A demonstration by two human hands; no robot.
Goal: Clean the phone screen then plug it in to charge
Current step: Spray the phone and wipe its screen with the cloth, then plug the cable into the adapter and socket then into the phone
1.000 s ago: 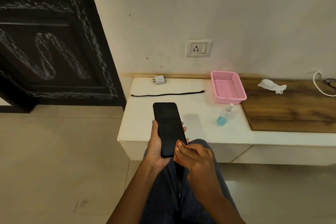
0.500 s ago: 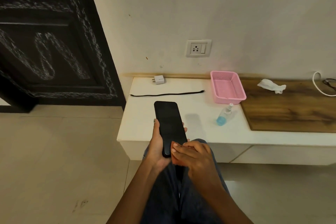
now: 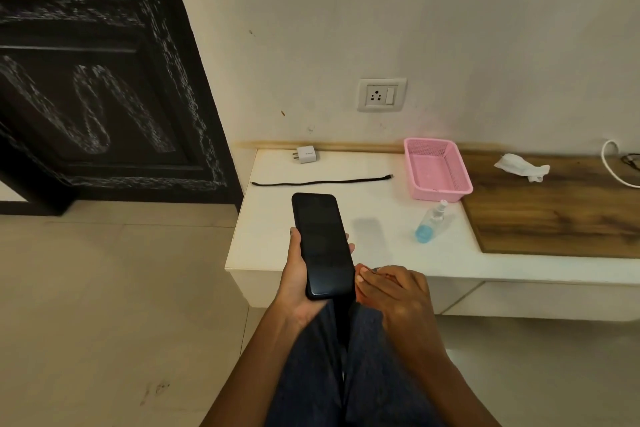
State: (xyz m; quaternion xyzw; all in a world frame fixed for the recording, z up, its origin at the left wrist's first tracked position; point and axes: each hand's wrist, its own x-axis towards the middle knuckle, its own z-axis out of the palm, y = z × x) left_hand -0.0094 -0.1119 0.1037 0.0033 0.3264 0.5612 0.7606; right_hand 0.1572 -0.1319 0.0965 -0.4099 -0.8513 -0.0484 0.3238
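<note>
My left hand (image 3: 297, 288) grips a black phone (image 3: 322, 246) from below, screen up and dark, over the front edge of the white shelf (image 3: 273, 236). Just right of the phone's lower end, my right hand (image 3: 398, 295) is closed on a small orange cloth (image 3: 361, 292), mostly hidden by the fingers and off the screen. A white charger adapter (image 3: 306, 153) lies at the back of the shelf. In front of it stretches a black cable (image 3: 322, 181). A wall socket (image 3: 381, 95) with a switch is above the shelf.
A small spray bottle (image 3: 429, 224) with blue liquid lies on the shelf beside an empty pink basket (image 3: 438, 192). A crumpled white tissue (image 3: 521, 166) and a white cord (image 3: 613, 166) rest on the wooden top (image 3: 554, 215). A dark carved door (image 3: 86, 80) is left.
My right hand with the cloth has slid off the bottom of the phone screen to the phone's right side. The left hand keeps holding the phone in nearly the same place.
</note>
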